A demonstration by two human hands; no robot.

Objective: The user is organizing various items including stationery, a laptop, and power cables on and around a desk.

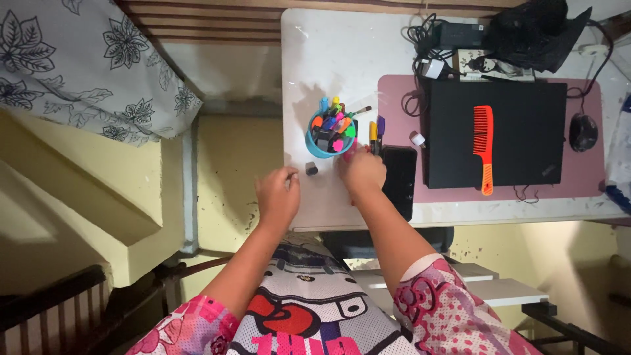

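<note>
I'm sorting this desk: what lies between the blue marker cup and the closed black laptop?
In the head view, between the blue cup and the laptop lie two loose markers, a black phone and a small white cap.

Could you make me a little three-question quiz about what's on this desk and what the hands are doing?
1. True or false: the orange comb lies on the closed black laptop.
2. Which hand is at the blue cup of markers? A) left hand B) right hand
3. What small dark thing lies on the white desk between the hands?

Key:
1. True.
2. B; it holds a pink marker at the cup's rim.
3. A small dark cap, by the left hand's fingertips.
</note>
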